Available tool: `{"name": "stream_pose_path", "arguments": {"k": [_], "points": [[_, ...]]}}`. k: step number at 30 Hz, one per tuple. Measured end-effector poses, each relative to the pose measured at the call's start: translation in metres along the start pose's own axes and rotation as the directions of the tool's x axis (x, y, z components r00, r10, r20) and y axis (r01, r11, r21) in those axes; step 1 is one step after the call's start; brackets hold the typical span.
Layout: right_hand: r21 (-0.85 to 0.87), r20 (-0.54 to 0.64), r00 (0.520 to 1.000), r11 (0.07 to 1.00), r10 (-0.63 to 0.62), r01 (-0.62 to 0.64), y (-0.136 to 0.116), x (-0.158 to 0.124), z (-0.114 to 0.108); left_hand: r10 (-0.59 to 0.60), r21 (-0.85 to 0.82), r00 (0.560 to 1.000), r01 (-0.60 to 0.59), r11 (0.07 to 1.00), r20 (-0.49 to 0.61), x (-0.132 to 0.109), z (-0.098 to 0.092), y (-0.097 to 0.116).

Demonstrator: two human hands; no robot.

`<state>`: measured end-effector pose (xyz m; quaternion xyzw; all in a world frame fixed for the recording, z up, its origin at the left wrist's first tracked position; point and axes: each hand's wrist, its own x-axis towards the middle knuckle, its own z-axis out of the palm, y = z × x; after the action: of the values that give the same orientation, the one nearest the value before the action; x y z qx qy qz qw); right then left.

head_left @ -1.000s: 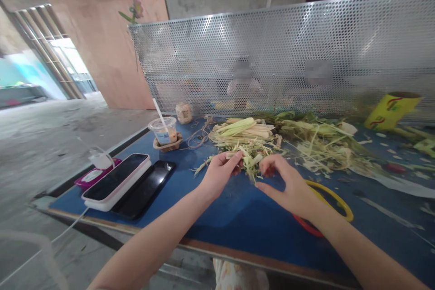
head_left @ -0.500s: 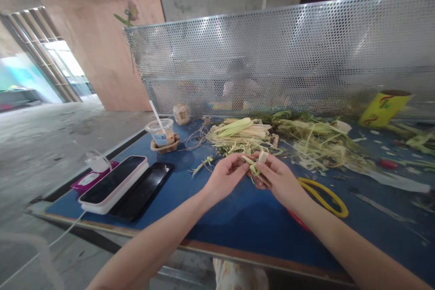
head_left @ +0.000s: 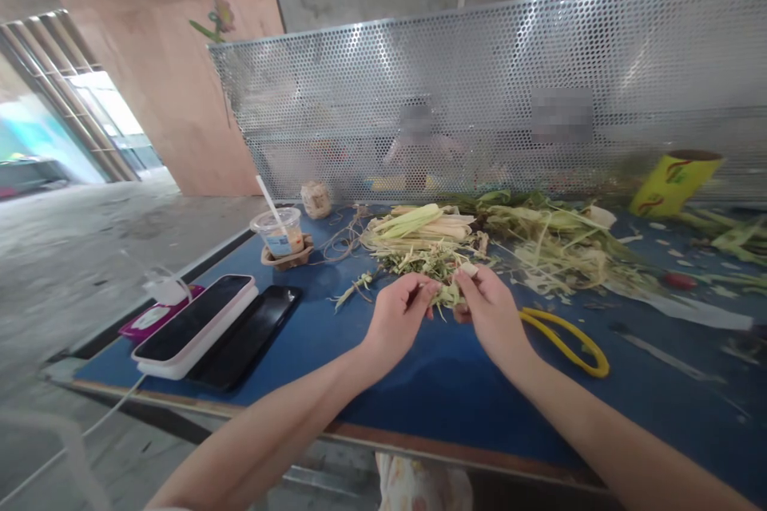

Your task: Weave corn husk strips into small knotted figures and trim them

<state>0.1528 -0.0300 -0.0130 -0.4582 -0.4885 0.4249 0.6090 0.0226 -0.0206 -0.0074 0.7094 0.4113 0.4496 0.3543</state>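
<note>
Between my hands, above the blue tabletop (head_left: 419,383), is a small pale-green piece of corn husk (head_left: 447,295), partly covered by my fingers. My left hand (head_left: 400,311) pinches its left side. My right hand (head_left: 488,303) is closed on its right side, with a whitish end showing above the thumb. Just behind the hands lies a heap of short knotted husk pieces (head_left: 419,262). Beyond that is a stack of flat corn husks (head_left: 419,227). A single knotted piece (head_left: 355,290) lies left of my left hand.
Yellow-handled scissors (head_left: 569,339) lie by my right forearm. Loose husks (head_left: 551,243) spread at the back right, near a yellow roll (head_left: 677,184). At left are two phones (head_left: 195,319) (head_left: 252,335) and a drink cup (head_left: 279,233) in a cardboard holder. A perforated metal screen (head_left: 479,96) stands behind.
My hands have moved slightly apart, and more of the husk piece shows between them. The view has shifted a little. A blurred patch now appears behind the screen at right.
</note>
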Motion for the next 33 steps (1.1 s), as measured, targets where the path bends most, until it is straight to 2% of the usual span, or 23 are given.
{"name": "stream_pose_path", "arguments": {"k": [8, 15, 20, 23, 26, 29, 33], "points": [[-0.239, -0.191, 0.969, 0.965, -0.154, 0.107, -0.006, 0.0, -0.003, 0.023, 0.095, 0.999, -0.02, 0.995, -0.028, -0.006, 0.007, -0.002], [-0.142, -0.291, 0.942, 0.981, -0.168, 0.131, -0.01, -0.002, -0.001, 0.022, 0.071, 0.996, -0.016, 0.997, -0.088, -0.009, 0.009, 0.005], [0.027, -0.23, 0.953, 0.978, -0.197, 0.209, -0.007, -0.004, 0.0, 0.042, 0.048, 0.994, -0.037, 0.998, -0.102, -0.01, 0.008, 0.004], [0.084, -0.091, 0.972, 0.971, -0.216, 0.224, -0.006, -0.002, -0.004, 0.065, 0.011, 0.995, -0.065, 0.998, -0.073, -0.006, 0.005, -0.001], [-0.062, 0.052, 0.983, 0.981, -0.179, 0.182, -0.009, 0.003, -0.012, 0.068, -0.016, 0.997, -0.068, 0.998, -0.031, -0.002, 0.0, -0.005], [-0.225, 0.042, 0.987, 0.96, -0.158, 0.164, -0.018, 0.005, -0.019, 0.081, 0.025, 0.997, -0.081, 0.996, -0.017, -0.001, -0.003, -0.005], [-0.363, 0.018, 0.981, 0.913, -0.195, 0.188, -0.029, 0.003, -0.025, 0.104, 0.055, 0.993, -0.101, 0.993, -0.06, -0.003, -0.003, -0.003]]}}
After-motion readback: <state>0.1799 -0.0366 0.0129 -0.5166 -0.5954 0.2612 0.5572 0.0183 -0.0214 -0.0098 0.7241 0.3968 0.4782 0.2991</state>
